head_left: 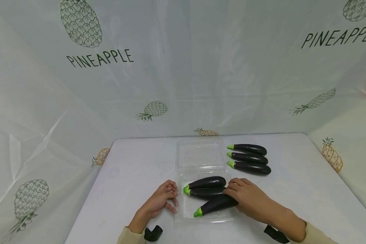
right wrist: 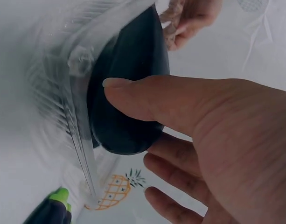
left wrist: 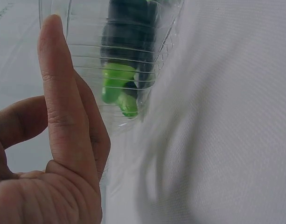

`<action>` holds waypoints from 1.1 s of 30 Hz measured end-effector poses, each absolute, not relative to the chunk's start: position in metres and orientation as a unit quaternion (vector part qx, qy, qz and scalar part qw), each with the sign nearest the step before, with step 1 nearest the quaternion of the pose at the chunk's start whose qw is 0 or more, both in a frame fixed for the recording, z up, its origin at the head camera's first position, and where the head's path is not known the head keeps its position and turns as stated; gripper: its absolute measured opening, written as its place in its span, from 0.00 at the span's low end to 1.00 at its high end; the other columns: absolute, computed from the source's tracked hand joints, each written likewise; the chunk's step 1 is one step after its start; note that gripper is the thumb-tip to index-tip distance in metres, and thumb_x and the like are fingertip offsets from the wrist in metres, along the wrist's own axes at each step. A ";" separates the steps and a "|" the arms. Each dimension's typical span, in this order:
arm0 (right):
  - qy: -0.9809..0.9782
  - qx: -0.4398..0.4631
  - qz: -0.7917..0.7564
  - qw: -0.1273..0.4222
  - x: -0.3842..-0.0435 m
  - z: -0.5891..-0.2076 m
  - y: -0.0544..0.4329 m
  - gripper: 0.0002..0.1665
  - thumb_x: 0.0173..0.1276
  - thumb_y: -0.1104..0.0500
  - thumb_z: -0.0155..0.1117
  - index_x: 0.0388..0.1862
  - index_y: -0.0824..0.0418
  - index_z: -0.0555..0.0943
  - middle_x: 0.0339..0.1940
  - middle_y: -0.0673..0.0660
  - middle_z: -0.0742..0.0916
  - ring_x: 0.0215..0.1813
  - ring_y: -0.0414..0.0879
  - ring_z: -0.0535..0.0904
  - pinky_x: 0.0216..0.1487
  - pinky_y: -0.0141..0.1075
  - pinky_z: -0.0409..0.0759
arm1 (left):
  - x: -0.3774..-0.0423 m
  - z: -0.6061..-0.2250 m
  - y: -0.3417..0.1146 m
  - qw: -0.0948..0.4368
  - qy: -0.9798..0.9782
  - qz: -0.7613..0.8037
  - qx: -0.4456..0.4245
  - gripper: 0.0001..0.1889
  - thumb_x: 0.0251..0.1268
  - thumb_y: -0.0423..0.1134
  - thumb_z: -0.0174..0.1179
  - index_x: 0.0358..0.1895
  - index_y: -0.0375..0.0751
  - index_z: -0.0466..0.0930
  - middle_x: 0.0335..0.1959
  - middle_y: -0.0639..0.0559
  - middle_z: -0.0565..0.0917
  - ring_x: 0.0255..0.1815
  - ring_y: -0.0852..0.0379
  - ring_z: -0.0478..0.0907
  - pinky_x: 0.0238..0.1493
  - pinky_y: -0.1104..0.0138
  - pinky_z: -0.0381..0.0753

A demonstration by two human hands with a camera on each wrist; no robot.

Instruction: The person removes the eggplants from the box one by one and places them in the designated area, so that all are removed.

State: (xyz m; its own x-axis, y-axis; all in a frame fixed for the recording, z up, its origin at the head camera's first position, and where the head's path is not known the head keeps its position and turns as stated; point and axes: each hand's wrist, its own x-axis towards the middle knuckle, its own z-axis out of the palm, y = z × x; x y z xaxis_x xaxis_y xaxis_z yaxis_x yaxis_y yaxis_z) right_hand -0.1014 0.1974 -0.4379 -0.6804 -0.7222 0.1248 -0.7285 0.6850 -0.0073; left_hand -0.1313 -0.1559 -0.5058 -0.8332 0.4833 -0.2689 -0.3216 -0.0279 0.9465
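Note:
A clear plastic clamshell box lies with its lid folded back. Two dark eggplants with green stems rest side by side in its base. Over the near part of the base, a third eggplant slants with its stem to the left. My right hand grips its blunt end; the thumb presses on the dark skin in the right wrist view. At the box's left side is my left hand, its fingers loosely extended by the rim. Whether they touch it, I cannot tell.
Three more eggplants lie in a row to the right of the lid, stems pointing left. The white table ends at a pineapple-printed sheet behind it. Black bands are near both wrists.

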 end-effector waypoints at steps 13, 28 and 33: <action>-0.902 0.375 0.089 0.192 -0.108 -0.427 0.228 0.38 0.35 0.65 0.93 0.49 0.54 0.87 0.47 0.47 0.89 0.54 0.50 0.83 0.54 0.52 0.87 | -0.132 -0.509 -0.157 0.280 0.638 0.714 0.065 0.10 0.79 0.28 0.52 0.54 0.30 0.63 0.37 0.50 0.74 0.30 0.57 0.79 0.26 0.64 0.91; -0.927 0.283 0.112 0.220 -0.120 -0.423 0.286 0.40 0.34 0.66 0.93 0.52 0.60 0.87 0.47 0.55 0.89 0.51 0.57 0.84 0.48 0.57 0.88 | -0.132 -0.507 -0.156 0.279 0.641 0.712 0.066 0.09 0.79 0.28 0.52 0.54 0.31 0.64 0.37 0.51 0.74 0.31 0.57 0.79 0.26 0.64 0.91; -0.930 0.265 0.122 0.222 -0.123 -0.426 0.302 0.40 0.35 0.68 0.91 0.52 0.62 0.86 0.46 0.58 0.89 0.51 0.58 0.84 0.47 0.58 0.88 | -0.132 -0.505 -0.157 0.279 0.640 0.713 0.064 0.08 0.79 0.28 0.52 0.53 0.32 0.64 0.36 0.50 0.74 0.30 0.57 0.79 0.25 0.64 0.90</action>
